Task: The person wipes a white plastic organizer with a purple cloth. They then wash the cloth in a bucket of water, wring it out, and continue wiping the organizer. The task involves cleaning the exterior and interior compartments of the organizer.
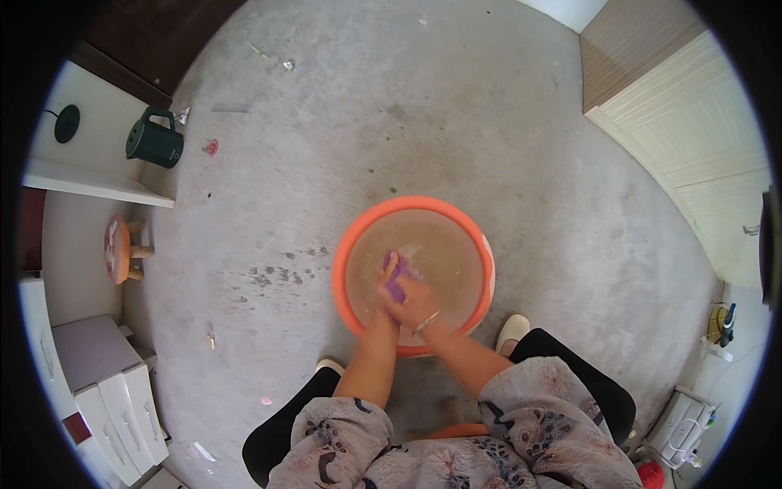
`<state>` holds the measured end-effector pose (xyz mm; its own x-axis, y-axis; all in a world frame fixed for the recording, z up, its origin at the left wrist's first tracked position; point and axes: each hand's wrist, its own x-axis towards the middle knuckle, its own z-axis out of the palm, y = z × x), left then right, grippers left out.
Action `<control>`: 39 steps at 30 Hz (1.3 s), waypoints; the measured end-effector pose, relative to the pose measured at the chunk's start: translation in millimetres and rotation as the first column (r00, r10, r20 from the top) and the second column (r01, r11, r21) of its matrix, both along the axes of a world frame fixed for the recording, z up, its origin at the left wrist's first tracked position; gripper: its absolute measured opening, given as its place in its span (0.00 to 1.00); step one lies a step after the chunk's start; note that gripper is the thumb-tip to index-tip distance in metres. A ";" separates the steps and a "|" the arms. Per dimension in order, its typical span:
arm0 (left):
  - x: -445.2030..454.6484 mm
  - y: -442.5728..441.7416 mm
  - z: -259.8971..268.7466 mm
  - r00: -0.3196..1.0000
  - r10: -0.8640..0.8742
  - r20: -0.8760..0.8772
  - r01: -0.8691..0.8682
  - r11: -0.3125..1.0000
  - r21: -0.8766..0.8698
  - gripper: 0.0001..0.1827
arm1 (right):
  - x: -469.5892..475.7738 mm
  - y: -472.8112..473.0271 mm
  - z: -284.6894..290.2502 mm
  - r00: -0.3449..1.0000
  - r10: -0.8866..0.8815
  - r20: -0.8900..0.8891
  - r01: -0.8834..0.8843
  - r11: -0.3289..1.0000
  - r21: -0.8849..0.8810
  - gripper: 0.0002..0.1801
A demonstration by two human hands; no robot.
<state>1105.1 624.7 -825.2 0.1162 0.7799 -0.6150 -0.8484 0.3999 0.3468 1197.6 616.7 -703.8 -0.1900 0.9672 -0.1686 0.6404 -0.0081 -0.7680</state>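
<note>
A round orange-rimmed basin (347, 244) stands on the floor between my feet, holding cloudy brownish water (427, 235). Over the water my hands are pressed together around a small purple cloth (396, 292). My left hand (386, 286) grips it from the left, thumb pointing away from me. From the right, my right hand (418, 301) closes on the same cloth, with a bracelet at its wrist. The right hand is slightly blurred, and much of the cloth is hidden by the fingers.
On the left are a dark green electric kettle (156, 139), a small wooden stool (124, 249) and a white drawer cabinet (122, 422). A pale wooden cabinet (690, 147) lines the right wall. Bits of litter (211, 147) and wet spots (278, 276) mark the concrete floor (293, 183).
</note>
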 end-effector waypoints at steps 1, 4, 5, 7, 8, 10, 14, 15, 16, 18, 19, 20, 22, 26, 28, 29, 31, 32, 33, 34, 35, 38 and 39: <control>11.5 -2.8 13.4 0.993 0.083 0.080 -0.079 0.996 -0.042 0.17 | 7.6 26.0 -5.1 0.993 -0.023 0.117 0.035 0.994 -0.103 0.16; 48.4 2.6 79.0 0.991 -0.010 -0.132 -0.015 0.982 -0.189 0.19 | 32.3 53.3 -21.4 0.972 -0.118 0.203 0.151 0.977 -0.153 0.20; 41.3 3.8 72.9 0.991 -0.032 -0.129 0.009 0.985 -0.169 0.19 | 35.4 56.2 -24.5 0.972 -0.150 0.183 0.175 0.976 -0.127 0.21; 20.0 0.7 45.6 0.992 -0.052 -0.114 0.036 0.990 -0.136 0.21 | 22.4 26.7 -6.3 0.977 0.078 0.200 -0.079 0.997 0.001 0.21; 8.0 -3.5 28.1 0.974 -0.079 -0.213 0.040 0.982 -0.184 0.21 | 17.0 20.9 -8.7 0.972 0.134 0.195 -0.135 0.991 -0.012 0.21; -2.7 -4.0 8.3 0.927 -0.145 -0.347 0.059 0.968 -0.245 0.20 | 18.6 18.5 -31.0 0.969 0.149 0.196 -0.128 0.985 -0.116 0.22; 9.5 -8.6 29.3 0.920 -0.113 -0.374 0.020 0.970 -0.243 0.19 | 56.3 46.6 -73.4 0.976 -0.164 0.141 0.200 0.931 -0.307 0.25; -0.3 -10.8 31.2 0.901 -0.113 -0.419 0.020 0.975 -0.219 0.18 | 65.6 44.8 -86.1 0.949 -0.306 0.080 0.316 0.923 -0.220 0.26; -15.4 -10.0 31.6 0.881 -0.106 -0.461 0.016 0.981 -0.195 0.17 | 68.5 47.8 -92.1 0.902 -0.431 0.010 0.428 0.893 -0.140 0.28; -15.6 -6.9 40.7 0.783 -0.120 -0.611 -0.028 0.973 -0.227 0.17 | 58.5 24.7 -98.2 0.937 -0.242 0.250 0.256 0.967 -0.022 0.30; -18.7 -12.8 26.9 0.614 -0.242 -0.751 0.129 0.970 -0.207 0.18 | 44.7 13.9 -89.5 0.922 -0.136 0.364 0.140 0.990 0.015 0.32; -23.2 -20.4 3.1 0.401 -0.325 -0.857 0.284 0.933 -0.221 0.18 | 37.6 8.1 -80.4 0.879 0.113 0.463 -0.059 0.990 -0.130 0.30; -25.5 -19.0 -10.1 0.151 -0.470 -0.870 0.498 0.796 -0.344 0.19 | 48.1 19.0 -86.2 0.849 0.177 0.498 -0.067 0.971 -0.232 0.25; -13.3 -9.7 6.6 0.822 -0.285 -0.493 0.102 0.925 -0.366 0.16 | 61.4 19.1 -137.2 0.964 -0.214 0.156 0.248 0.937 -0.245 0.15; -15.5 -1.4 19.3 0.996 -0.083 -0.021 0.069 0.923 -0.379 0.15 | 50.6 17.0 -122.3 0.948 -0.263 -0.179 0.221 0.950 -0.222 0.12; -19.4 -1.1 5.4 0.996 -0.084 0.042 0.093 0.955 -0.282 0.16 | 34.6 6.9 -86.0 0.919 -0.196 -0.341 0.166 0.979 -0.117 0.09; -22.4 -2.2 -34.3 0.979 -0.116 0.166 0.130 0.988 -0.080 0.17 | 22.5 -11.3 -29.7 0.909 -0.085 -0.409 0.016 0.985 -0.170 0.08; -15.5 -1.6 -32.1 0.990 -0.111 0.092 0.117 0.991 -0.070 0.18 | 16.9 -20.7 -12.5 0.920 -0.076 -0.384 0.060 0.997 -0.055 0.08; -8.6 1.0 -28.0 0.995 -0.096 0.010 0.097 0.994 -0.056 0.19 | 7.9 -27.6 -1.1 0.929 -0.062 -0.365 0.092 0.994 0.063 0.08; -3.4 2.3 -24.6 0.995 -0.072 -0.074 0.069 0.997 -0.040 0.20 | 2.9 -29.5 5.8 0.937 -0.044 -0.346 0.113 0.977 0.182 0.09; 3.3 3.0 -22.0 0.998 -0.031 0.051 0.030 0.999 0.016 0.19 | 3.3 -25.2 7.7 0.946 -0.041 -0.323 0.120 0.966 0.229 0.10; 12.8 -8.4 -15.8 0.985 0.009 0.173 -0.020 0.998 0.063 0.18 | 10.4 -12.5 -7.8 0.992 0.029 -0.125 -0.001 0.976 0.219 0.14; 15.4 -12.4 -16.4 0.998 -0.019 0.063 0.019 1.000 0.010 0.19 | 20.5 0.3 -22.8 0.997 0.067 -0.028 -0.064 0.995 0.081 0.15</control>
